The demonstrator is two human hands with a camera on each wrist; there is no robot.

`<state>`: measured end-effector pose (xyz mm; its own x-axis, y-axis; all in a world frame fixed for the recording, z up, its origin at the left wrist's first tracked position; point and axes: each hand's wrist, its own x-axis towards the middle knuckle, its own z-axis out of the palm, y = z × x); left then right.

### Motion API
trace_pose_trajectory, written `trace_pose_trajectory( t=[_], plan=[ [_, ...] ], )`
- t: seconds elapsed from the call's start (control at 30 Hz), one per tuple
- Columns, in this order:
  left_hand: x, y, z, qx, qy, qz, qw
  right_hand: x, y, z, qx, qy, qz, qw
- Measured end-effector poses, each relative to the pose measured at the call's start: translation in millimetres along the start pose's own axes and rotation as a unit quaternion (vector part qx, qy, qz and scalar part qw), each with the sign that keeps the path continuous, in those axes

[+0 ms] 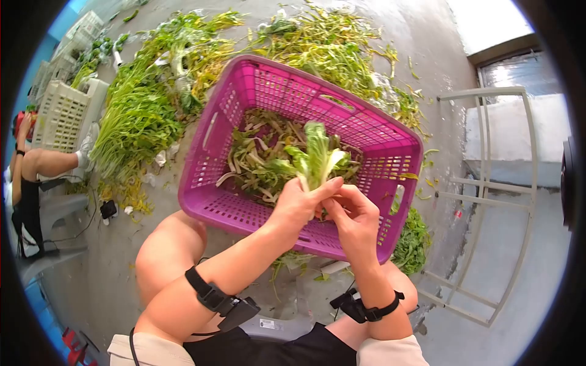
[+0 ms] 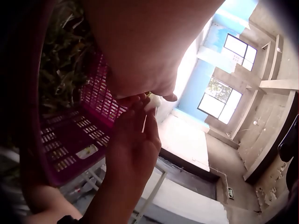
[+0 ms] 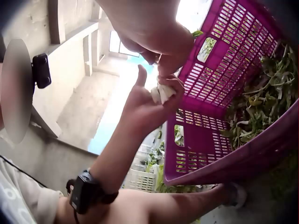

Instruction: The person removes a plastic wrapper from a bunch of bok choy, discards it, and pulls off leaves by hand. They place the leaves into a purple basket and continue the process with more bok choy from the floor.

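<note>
A small leafy green vegetable [image 1: 317, 155] stands upright in the left hand [image 1: 294, 207], whose fingers curl round its base above the near side of a purple crate [image 1: 210, 198]. Close against it, the right hand [image 1: 357, 216] has its thumb and fingers bent together at the stem end. In the right wrist view the white stem base [image 3: 163, 93] shows in the left hand [image 3: 145, 109]. Whether the right fingers pinch a piece of it is hidden. Wilted leaves and stalks [image 1: 259, 158] lie in the crate's bottom.
Piles of greens [image 1: 137, 110] and yellowed leaves [image 1: 323, 43] cover the floor behind and left of the crate. A metal frame [image 1: 482, 195] lies at the right. Pale crates [image 1: 61, 116] and another seated person [image 1: 46, 165] are at the far left.
</note>
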<state>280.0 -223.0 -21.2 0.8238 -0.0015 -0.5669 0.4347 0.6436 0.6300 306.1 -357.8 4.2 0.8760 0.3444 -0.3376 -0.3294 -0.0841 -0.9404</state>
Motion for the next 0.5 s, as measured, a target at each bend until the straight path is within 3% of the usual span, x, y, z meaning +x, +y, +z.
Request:
trace_pose_trajectory(
  t=[0.07,0.17,0.2,0.23,0.33,0.43,0.5],
  plan=[
    [1,1,-2,-0.045,0.013,0.006,0.999,-2,-4,3,-0.096,-0.038,-0.054,0.993],
    [0,24,-12,-0.091,0.093,-0.001,0.991,-5,-20,4,-0.080,-0.063,-0.045,0.994],
    [4,32,-19,-0.095,0.108,0.047,0.988,-3,-23,3,-0.105,-0.057,-0.047,0.992],
    [5,46,-28,-0.115,0.110,0.074,0.985,2,-29,0,-0.130,-0.065,0.011,0.989],
    [-4,98,-56,-0.118,0.080,0.190,0.971,34,-39,2,-0.221,-0.157,0.063,0.961],
    [-12,130,-84,-0.144,0.081,0.267,0.949,81,-50,34,-0.372,-0.283,-0.076,0.881],
    [-18,140,-99,-0.162,0.110,0.277,0.941,119,-39,60,-0.407,-0.314,-0.082,0.854]
  ],
)
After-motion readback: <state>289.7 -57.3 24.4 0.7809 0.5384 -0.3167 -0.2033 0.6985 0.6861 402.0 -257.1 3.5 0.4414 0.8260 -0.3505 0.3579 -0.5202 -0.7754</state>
